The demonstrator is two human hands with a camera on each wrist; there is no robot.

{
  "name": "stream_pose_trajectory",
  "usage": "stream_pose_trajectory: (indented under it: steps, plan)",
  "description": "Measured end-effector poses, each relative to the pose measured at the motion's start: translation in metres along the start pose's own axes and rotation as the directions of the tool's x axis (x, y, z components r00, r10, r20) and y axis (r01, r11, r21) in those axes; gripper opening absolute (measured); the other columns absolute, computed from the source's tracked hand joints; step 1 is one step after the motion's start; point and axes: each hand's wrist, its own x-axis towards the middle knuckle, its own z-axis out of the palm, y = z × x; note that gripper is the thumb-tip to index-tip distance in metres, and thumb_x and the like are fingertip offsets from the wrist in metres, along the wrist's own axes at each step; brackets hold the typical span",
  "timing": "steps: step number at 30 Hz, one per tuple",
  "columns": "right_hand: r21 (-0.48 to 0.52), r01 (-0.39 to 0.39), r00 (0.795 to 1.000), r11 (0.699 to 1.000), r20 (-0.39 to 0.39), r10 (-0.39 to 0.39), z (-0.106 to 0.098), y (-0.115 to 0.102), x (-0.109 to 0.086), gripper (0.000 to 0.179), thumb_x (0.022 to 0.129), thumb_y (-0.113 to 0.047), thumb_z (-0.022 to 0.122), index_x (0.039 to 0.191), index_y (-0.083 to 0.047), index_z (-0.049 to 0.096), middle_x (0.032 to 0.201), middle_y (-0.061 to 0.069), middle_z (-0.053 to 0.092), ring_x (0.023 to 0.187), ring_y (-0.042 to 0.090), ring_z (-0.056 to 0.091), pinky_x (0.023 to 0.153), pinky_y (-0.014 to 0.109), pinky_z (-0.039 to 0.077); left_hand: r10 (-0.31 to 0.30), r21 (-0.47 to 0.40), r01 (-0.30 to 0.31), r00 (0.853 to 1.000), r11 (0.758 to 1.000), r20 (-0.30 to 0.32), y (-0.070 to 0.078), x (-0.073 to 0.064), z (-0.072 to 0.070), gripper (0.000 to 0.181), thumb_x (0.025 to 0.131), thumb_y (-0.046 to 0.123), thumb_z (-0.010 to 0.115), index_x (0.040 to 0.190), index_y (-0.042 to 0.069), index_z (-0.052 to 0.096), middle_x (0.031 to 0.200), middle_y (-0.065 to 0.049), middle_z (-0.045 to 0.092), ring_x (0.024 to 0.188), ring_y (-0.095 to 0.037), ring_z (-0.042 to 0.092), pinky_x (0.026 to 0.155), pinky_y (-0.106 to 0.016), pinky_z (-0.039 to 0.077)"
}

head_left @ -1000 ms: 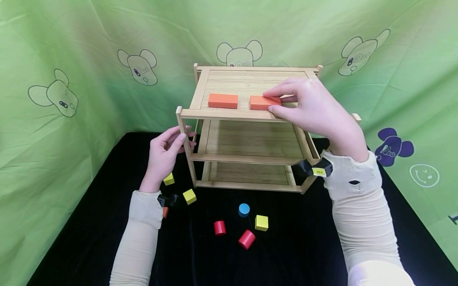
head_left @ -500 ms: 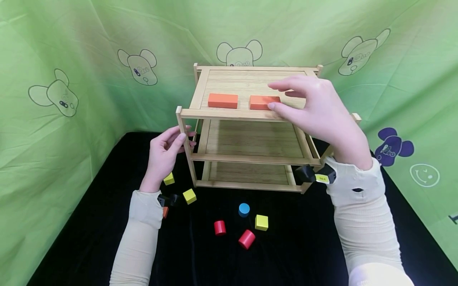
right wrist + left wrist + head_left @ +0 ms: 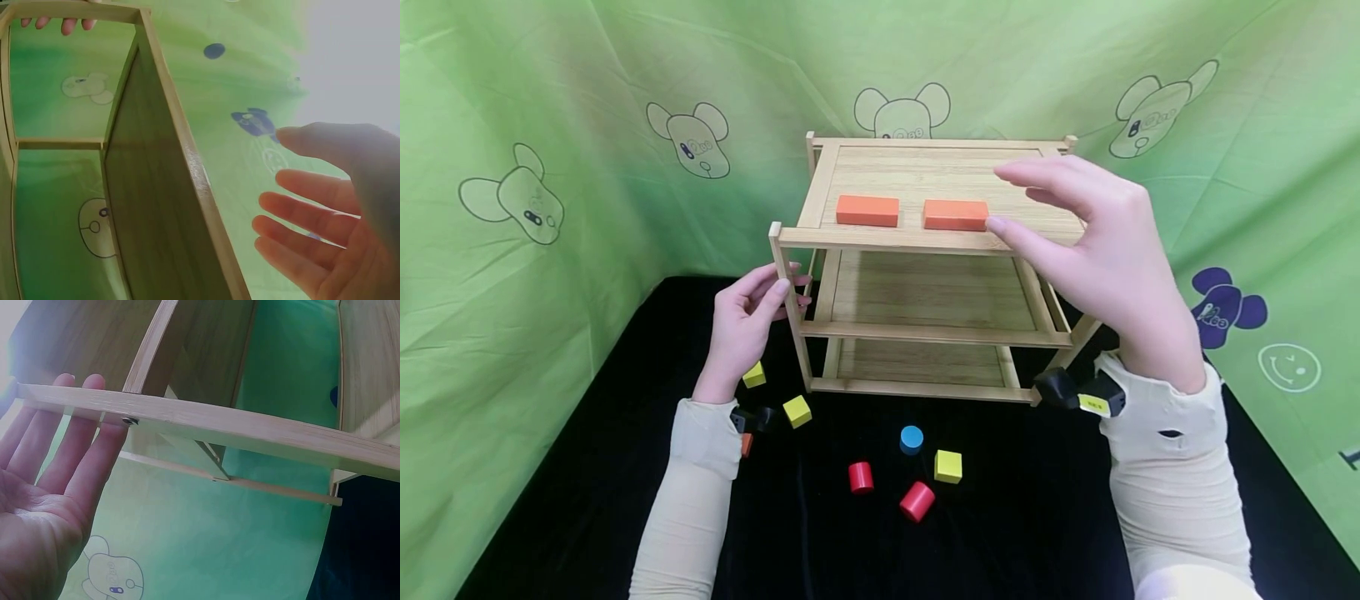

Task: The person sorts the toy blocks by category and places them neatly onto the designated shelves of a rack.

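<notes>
**Right hand (image 3: 1097,250) spread beside the orange block (image 3: 956,216)**

On my head feed, that block lies on the rack's top shelf (image 3: 910,171), just left of the right hand's thumb tip, long axis running left to right along the front rail (image 3: 887,242). I can't tell whether the thumb grazes it. The right hand is nearer; the left hand (image 3: 745,329) grips the front left post (image 3: 802,358). I count two orange blocks up there; on the black tabletop (image 3: 1015,533), three yellow cubes (image 3: 948,467), two red cylinders (image 3: 917,502), one blue cylinder (image 3: 912,440) and one partly hidden orange piece (image 3: 746,445).

My left wrist feed shows four fingers passing behind the post.

My right wrist feed shows thumb and fingers apart, holding nothing.
</notes>
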Motion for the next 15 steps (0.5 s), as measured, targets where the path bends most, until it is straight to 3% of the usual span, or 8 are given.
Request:
stream_pose_trajectory:
  steps: [3, 10, 15]
  plan:
    - [0.004, 0.006, 1.000, 1.000, -0.031, -0.006, -0.004, -0.001, -0.006, 0.045, 0.082, -0.001, 0.084, 0.125, -0.009, 0.074, 0.122, 0.001, 0.071, 0.105, 0.000, 0.062, 0.098, 0.020, 0.047, 0.002, -0.004, -0.002, 1.000, 1.000, 0.001, 0.000, 0.000, 0.000, 0.028, 0.106, 0.010, 0.057, 0.129, -0.004, 0.066, 0.112, -0.021, 0.072, 0.088, -0.032, 0.073, 0.079, -0.042, 0.061]
    - [0.024, 0.055, 0.996, 0.998, -0.073, -0.053, -0.012, 0.001, -0.016, 0.046, 0.083, 0.002, 0.081, 0.127, -0.007, 0.072, 0.122, 0.004, 0.071, 0.109, 0.006, 0.065, 0.097, 0.024, 0.051, -0.005, -0.008, 0.005, 1.000, 1.000, 0.001, 0.000, 0.000, 0.000, 0.029, 0.106, 0.012, 0.058, 0.130, -0.004, 0.065, 0.114, -0.020, 0.072, 0.089, -0.036, 0.073, 0.080, -0.041, 0.061]
    - [0.093, 0.028, 0.994, 0.995, -0.110, -0.018, -0.017, -0.001, -0.022, 0.043, 0.083, 0.006, 0.079, 0.125, -0.002, 0.072, 0.120, 0.008, 0.071, 0.111, 0.013, 0.065, 0.098, 0.027, 0.051, -0.010, -0.004, 0.010, 1.000, 1.000, 0.001, 0.000, 0.000, -0.001, 0.030, 0.106, 0.014, 0.058, 0.130, -0.003, 0.065, 0.114, -0.019, 0.072, 0.091, -0.033, 0.073, 0.080, -0.039, 0.061]
